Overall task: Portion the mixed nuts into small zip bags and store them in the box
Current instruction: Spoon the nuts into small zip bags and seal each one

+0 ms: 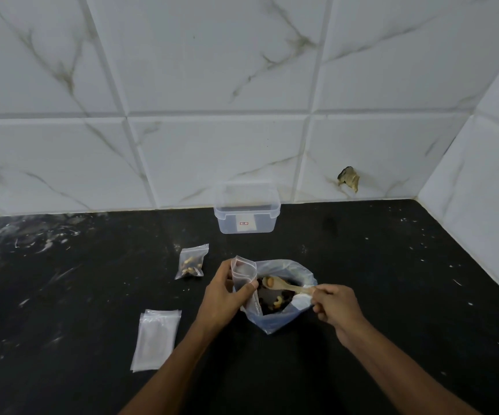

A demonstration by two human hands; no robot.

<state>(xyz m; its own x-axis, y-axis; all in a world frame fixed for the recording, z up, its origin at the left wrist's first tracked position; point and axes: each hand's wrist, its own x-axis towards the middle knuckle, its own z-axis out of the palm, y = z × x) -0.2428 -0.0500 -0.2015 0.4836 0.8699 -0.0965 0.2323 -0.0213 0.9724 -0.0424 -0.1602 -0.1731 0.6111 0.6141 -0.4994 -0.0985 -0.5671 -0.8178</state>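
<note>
My left hand (223,296) pinches a small clear zip bag (243,272) upright, its mouth held open, at the left rim of a large plastic bag of mixed nuts (284,298). My right hand (333,305) grips the handle of a small wooden spoon (284,285). The spoon's bowl carries a cashew over the big bag, just right of the small bag's mouth. A filled small zip bag (190,262) lies on the counter to the left. The clear plastic box (246,208) stands open against the wall, behind the big bag.
A stack of unused flat zip bags (156,339) lies at the front left on the black counter (392,265). Tiled walls meet in a corner at the back right. A chipped hole (348,178) marks the back wall tile.
</note>
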